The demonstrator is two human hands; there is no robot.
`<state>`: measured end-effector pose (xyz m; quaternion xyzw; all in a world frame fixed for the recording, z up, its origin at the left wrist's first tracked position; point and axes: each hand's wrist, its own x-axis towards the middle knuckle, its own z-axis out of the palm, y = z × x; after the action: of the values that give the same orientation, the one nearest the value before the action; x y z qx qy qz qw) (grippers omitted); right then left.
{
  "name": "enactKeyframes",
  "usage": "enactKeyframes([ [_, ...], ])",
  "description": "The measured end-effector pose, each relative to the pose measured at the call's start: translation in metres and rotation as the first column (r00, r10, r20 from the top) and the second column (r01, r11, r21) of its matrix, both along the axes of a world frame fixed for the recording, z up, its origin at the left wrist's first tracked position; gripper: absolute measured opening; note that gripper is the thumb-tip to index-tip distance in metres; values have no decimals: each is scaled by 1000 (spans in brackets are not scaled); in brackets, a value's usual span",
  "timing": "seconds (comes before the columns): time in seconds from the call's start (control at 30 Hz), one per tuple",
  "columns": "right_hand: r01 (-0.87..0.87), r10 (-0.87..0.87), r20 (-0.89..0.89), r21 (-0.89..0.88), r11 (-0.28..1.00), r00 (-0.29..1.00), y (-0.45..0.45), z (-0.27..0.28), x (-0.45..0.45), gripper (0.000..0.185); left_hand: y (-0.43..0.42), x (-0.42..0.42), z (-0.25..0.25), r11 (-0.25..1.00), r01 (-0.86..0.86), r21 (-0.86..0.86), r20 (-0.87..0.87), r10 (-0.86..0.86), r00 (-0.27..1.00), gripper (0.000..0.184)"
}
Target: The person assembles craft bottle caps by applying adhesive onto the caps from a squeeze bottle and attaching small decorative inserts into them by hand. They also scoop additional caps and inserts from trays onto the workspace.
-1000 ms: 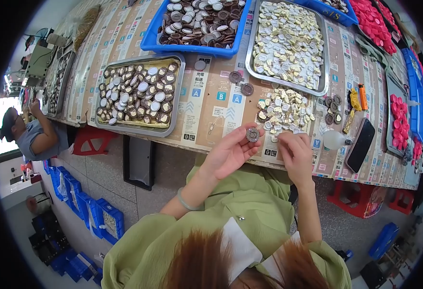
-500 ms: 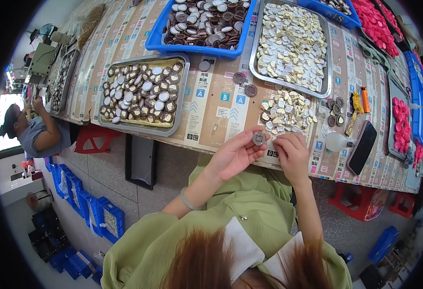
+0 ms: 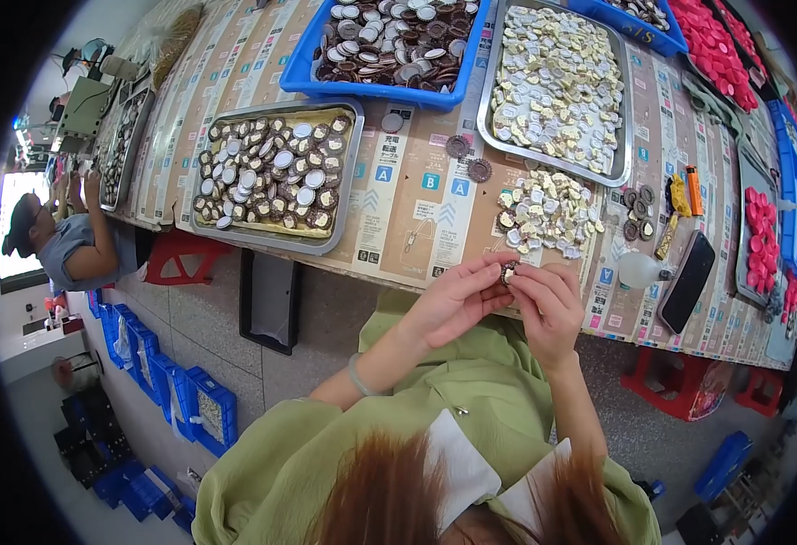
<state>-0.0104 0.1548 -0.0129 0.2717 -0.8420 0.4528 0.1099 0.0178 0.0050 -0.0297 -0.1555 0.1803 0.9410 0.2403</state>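
My left hand (image 3: 457,304) grips a dark brown round piece with a scalloped rim (image 3: 505,266) at the table's front edge. My right hand (image 3: 551,304) meets it there, its thumb and fingertips pinching a small cream piece (image 3: 510,276) against the brown one. Fingers partly cover both pieces. Just beyond my hands lies a loose pile of small cream-and-white pieces (image 3: 551,213). Two brown scalloped pieces (image 3: 478,170) rest on the table left of that pile.
A metal tray (image 3: 348,182) of brown pieces, a blue bin (image 3: 376,94) and a tray (image 3: 623,163) of cream pieces stand around. To the right are a phone (image 3: 687,282), a translucent bottle (image 3: 636,270) and an orange cutter (image 3: 693,191). Another person (image 3: 80,245) sits far left.
My right hand has moved left and up to the brown piece in my left hand. The brown piece has shifted slightly right, and a cream piece now shows against it.
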Motion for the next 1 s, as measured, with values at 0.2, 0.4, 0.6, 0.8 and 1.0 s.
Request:
enactKeyframes([
  [0.2, 54, -53, -17, 40, 998, 998, 2, 3, 1, 20, 3, 0, 7, 999, 2, -47, -21, -3, 1000, 29],
  [0.4, 151, -61, 315, -269, 951, 947, 4, 8, 8, 15, 7, 4, 8, 967, 8, -253, -83, -30, 996, 24],
  [0.6, 251, -114, 375, -341, 906, 920, 12, 6, 8, 13, 10, 6, 11, 926, -28, -376, -124, -20, 992, 20],
  [0.8, 262, -111, 384, -367, 892, 916, 14, 6, 8, 11, 5, 6, 14, 975, 11, -222, -36, -20, 999, 20],
  [1.0, 267, -104, 404, -372, 889, 909, 15, 6, 8, 10, 2, 5, 19, 978, 18, -208, 4, -17, 1000, 20],
])
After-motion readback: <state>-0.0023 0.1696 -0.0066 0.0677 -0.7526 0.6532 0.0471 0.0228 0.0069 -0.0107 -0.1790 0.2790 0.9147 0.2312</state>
